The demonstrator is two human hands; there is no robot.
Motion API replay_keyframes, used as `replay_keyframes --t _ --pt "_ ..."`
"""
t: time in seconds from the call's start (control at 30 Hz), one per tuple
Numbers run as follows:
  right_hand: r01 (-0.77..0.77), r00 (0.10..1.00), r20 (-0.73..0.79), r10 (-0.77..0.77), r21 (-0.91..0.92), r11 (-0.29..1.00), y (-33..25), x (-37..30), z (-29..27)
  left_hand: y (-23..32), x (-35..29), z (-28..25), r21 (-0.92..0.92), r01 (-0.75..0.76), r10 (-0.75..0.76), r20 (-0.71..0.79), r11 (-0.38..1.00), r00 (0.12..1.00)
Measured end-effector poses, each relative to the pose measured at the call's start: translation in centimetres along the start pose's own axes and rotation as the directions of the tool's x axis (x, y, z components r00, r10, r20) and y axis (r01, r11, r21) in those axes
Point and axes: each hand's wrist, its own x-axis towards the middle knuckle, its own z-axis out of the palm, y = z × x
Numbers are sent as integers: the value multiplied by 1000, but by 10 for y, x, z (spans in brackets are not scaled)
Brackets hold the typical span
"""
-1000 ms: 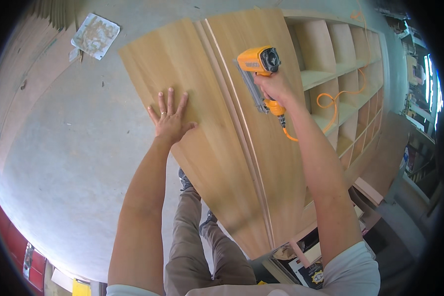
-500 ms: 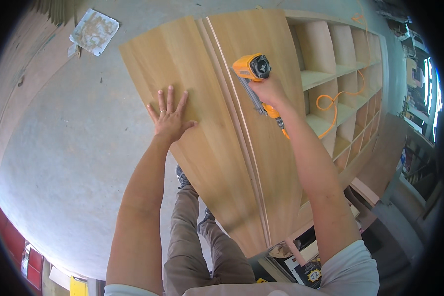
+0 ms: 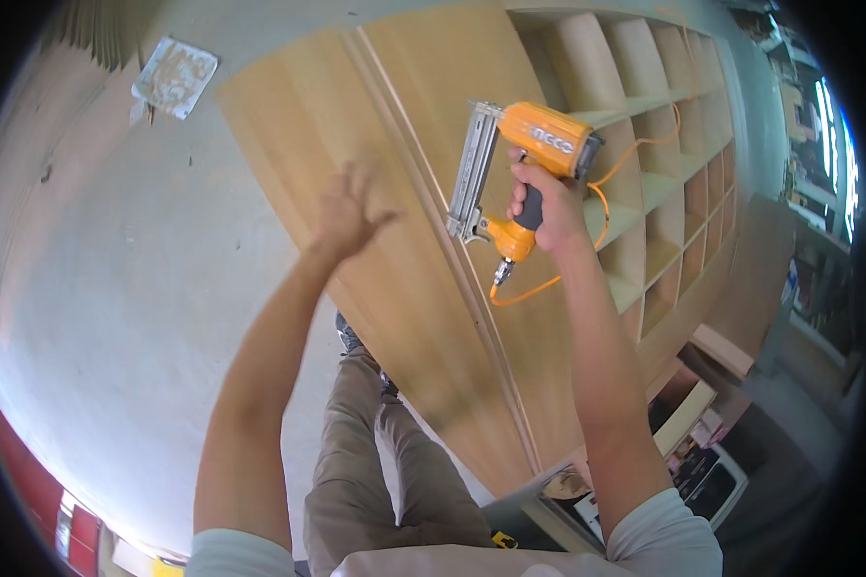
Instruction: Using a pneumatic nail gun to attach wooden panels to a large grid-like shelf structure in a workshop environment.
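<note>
My right hand (image 3: 548,207) grips the black handle of an orange pneumatic nail gun (image 3: 548,137). The gun is turned on its side over the wooden panels, its silver magazine toward the left. An orange air hose (image 3: 529,296) runs from its handle end toward the shelving. My left hand (image 3: 349,219), smeared by motion, is over the left wooden panel (image 3: 289,125) with fingers and thumb apart. Whether it touches the panel I cannot tell. A narrow groove with a pale strip (image 3: 423,163) separates this panel from the right wooden panel (image 3: 443,58).
Open wooden shelving (image 3: 635,106) with several compartments adjoins the panels on the right. A white sheet with brown stains (image 3: 176,77) lies on the grey floor (image 3: 125,269). My legs (image 3: 356,462) stand at the near edge. Boards and boxes (image 3: 688,423) lie at lower right.
My right hand has rotated the nail gun, so its side and magazine now show. My left hand has shifted slightly and is blurred. The whole view has moved a little.
</note>
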Motion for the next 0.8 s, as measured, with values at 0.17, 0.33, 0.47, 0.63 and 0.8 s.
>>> replay_keyframes --t 0.17,0.33,0.47,0.63,0.8 --pt "-24 994 -102 46 208 978 -3 -65 -68 158 -74 10 -38 -678 673 -92 734 734" --pt "4 994 -99 42 424 905 29 -86 -84 163 -73 26 30 -697 696 -98 717 711" --pt "9 984 -158 80 494 870 43 -97 -85 165 -66 29 62 -761 764 -50 646 644" --pt "54 967 -237 96 555 830 76 -126 -90 159 -99 48 99 -750 751 38 654 659" --pt "12 967 -187 172 711 703 96 -162 -111 157 -131 50 51 -769 766 63 638 640"
